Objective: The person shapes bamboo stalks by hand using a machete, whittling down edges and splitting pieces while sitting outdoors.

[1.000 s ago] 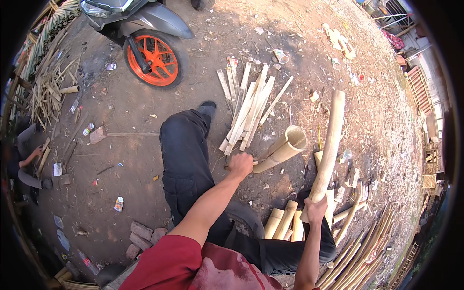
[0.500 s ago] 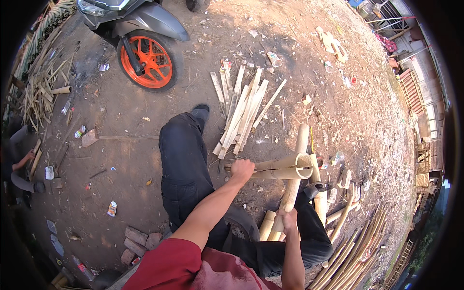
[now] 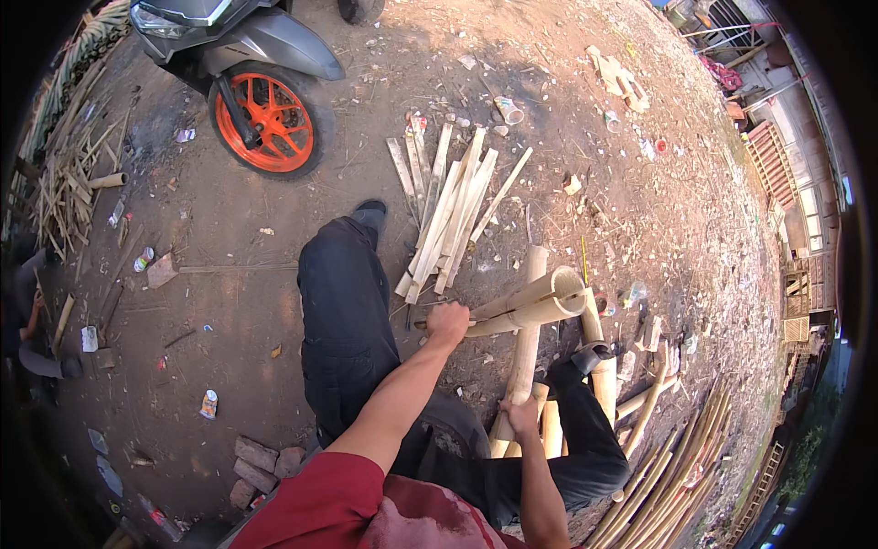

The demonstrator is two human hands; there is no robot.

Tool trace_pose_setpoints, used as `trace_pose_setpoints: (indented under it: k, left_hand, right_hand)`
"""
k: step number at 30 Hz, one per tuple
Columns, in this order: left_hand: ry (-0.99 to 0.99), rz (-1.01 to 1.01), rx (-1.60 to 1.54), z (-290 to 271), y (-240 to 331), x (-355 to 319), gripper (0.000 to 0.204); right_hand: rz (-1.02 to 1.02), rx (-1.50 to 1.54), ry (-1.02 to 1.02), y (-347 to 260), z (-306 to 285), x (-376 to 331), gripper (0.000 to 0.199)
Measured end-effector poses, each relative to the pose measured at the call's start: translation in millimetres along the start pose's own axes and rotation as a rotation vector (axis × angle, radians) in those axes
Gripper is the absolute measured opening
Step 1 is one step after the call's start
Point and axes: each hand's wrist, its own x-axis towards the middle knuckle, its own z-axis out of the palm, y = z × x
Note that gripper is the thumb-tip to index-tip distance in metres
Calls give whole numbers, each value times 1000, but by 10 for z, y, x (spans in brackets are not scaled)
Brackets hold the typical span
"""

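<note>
My left hand (image 3: 448, 324) is closed round the narrow end of what looks like a machete handle, its blade mostly hidden in a lengthwise split. That split runs along a thick bamboo tube (image 3: 512, 319), whose open end points to the right and slightly away from me. My right hand (image 3: 521, 417) wraps round the lower part of a long bamboo pole (image 3: 523, 366). The pole slants away from me and passes under the split tube; I cannot tell whether the two touch. My dark-trousered legs are spread to either side.
Flat bamboo slats (image 3: 453, 215) lie ahead. A scooter (image 3: 270, 123) with an orange wheel stands far left. Bricks (image 3: 256, 465) are at near left, long thin bamboo strips (image 3: 663, 485) at near right. Another bamboo piece (image 3: 602, 366) rests by my right foot. A person (image 3: 37, 316) is at the left edge.
The split tube's open end has swung away from me and to the left. The pole in my right hand has shifted left and stands more upright in view.
</note>
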Motion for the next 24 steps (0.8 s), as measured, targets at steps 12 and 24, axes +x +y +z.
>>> trace_pose_setpoints:
  k: [12, 24]
  left_hand:
    - [-78, -29, -133, 321, 316, 20, 17]
    - [-139, -26, -32, 397, 185, 101, 21]
  right_hand:
    - [-168, 220, 337, -1114, -1518, -283, 44]
    - [173, -458, 63, -167, -207, -128, 74]
